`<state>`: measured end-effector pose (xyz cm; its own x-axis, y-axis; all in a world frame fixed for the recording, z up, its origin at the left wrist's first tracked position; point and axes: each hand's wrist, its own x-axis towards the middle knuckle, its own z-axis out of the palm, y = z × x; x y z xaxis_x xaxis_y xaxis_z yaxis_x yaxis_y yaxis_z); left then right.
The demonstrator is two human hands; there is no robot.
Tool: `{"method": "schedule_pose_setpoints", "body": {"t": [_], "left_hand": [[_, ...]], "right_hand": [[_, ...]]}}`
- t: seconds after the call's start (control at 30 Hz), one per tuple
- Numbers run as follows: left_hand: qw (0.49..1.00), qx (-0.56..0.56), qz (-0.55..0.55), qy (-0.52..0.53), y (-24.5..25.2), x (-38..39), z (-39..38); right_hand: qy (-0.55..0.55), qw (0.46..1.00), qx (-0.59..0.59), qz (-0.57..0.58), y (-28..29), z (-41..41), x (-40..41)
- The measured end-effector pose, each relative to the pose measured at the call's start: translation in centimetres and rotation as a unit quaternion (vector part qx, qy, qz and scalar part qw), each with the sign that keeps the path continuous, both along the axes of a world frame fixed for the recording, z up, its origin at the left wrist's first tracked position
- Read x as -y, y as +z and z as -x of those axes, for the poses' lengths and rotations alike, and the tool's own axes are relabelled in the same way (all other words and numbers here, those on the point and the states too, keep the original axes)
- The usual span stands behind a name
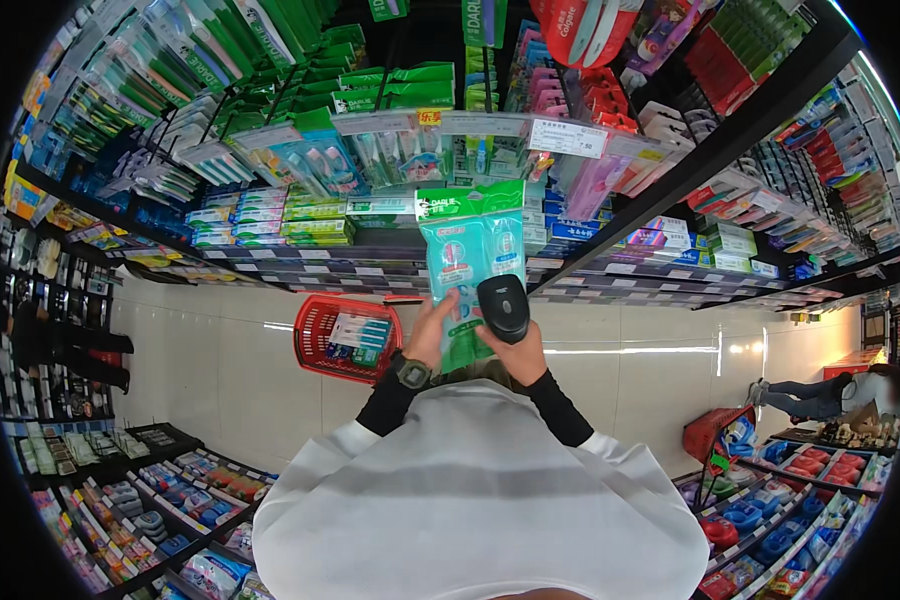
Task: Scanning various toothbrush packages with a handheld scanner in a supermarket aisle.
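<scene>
My left hand (425,331), with a digital watch (411,370) on its wrist, grips the lower left edge of a green and teal Darlie package (471,240). The package stands upright before me, its green header at the top and printed pictures on the front. In my right hand (523,354) is a black handheld barcode scanner (504,306), held over the package's lower right part. The scanner hides some of the package, and my right fingers are partly hidden behind it.
Ahead runs a shelf rack with hanging toothbrushes (195,45), a price rail (487,124) and stacked toothpaste boxes (315,219). A red shopping basket (307,352) holding packages sits on the floor (607,382) to my left. Two people (810,397) are farther off, one each side.
</scene>
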<state>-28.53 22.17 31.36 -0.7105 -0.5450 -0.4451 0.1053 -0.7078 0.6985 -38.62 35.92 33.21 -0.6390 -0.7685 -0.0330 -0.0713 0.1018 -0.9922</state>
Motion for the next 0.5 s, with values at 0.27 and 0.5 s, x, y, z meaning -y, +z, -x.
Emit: {"method": "schedule_pose_setpoints", "body": {"t": [0.27,0.5], "left_hand": [[0.995,-0.083,-0.046,-0.036,1.7,3.7,-1.1],[0.990,-0.116,-0.055,-0.063,3.0,4.0,0.2]], "right_hand": [[-0.160,0.987,0.011,-0.030,-1.4,3.7,-1.5],[-0.107,0.949,0.279,0.100,-2.9,2.7,-2.4]]}}
